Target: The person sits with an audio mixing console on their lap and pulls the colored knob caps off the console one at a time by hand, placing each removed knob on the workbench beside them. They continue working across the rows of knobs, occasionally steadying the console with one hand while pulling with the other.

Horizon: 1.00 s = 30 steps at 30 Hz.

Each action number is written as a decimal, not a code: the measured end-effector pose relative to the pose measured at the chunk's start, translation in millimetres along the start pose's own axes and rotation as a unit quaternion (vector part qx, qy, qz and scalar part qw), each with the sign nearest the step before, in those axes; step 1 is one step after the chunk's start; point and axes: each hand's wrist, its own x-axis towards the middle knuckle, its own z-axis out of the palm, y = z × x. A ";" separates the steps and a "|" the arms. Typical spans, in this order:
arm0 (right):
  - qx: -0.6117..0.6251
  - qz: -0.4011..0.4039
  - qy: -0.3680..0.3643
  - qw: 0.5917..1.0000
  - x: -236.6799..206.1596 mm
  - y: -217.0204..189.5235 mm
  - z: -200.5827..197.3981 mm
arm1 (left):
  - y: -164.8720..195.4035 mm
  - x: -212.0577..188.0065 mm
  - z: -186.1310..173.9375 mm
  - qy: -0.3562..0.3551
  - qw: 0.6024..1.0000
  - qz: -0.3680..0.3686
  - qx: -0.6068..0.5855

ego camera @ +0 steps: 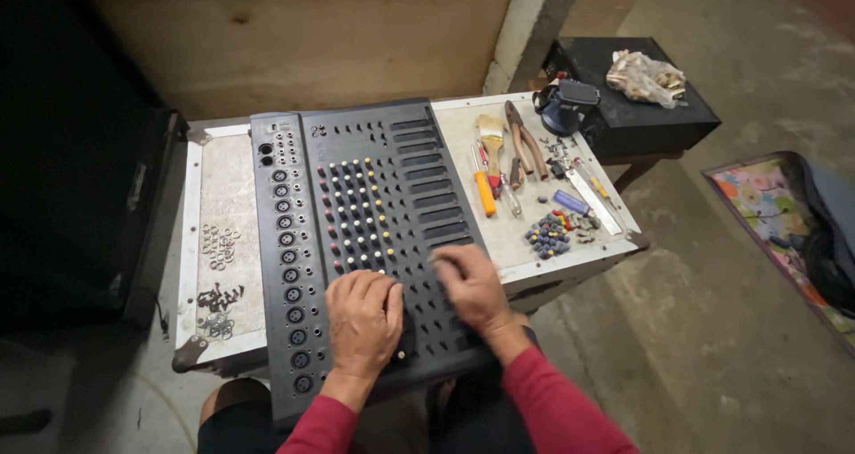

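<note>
A paintbrush (491, 133), brown-handled pliers (524, 148) and an orange-handled screwdriver (483, 190) lay at two o'clock on the worn table (203, 174). A heap of small coloured knobs (548, 235) sat at three o'clock. Washers (219, 243) and dark screws (216, 299) lay at nine o'clock. A black box (655, 116) bearing a crumpled bag (646, 77) stood farther out at two o'clock.

The person is wearing a long-sleeved red top whose plain, unmarked sleeves are reaching down to both wrists, leaving the left hand (362, 314) and right hand (473, 285) bare, ungloved, with no rings or watch showing.
</note>
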 end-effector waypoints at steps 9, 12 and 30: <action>-0.215 0.031 0.026 0.976 45.8 72.4 -122.1 | -1.1 -2.4 2.1 -0.008 1.000 -0.001 0.011; -0.283 -0.034 -0.043 0.958 66.7 80.8 -141.9 | -0.2 -2.6 2.7 -0.008 1.000 0.000 0.017; -0.391 -0.018 -0.274 0.878 107.3 78.4 -140.5 | -1.6 -2.7 2.4 -0.007 1.000 0.004 0.015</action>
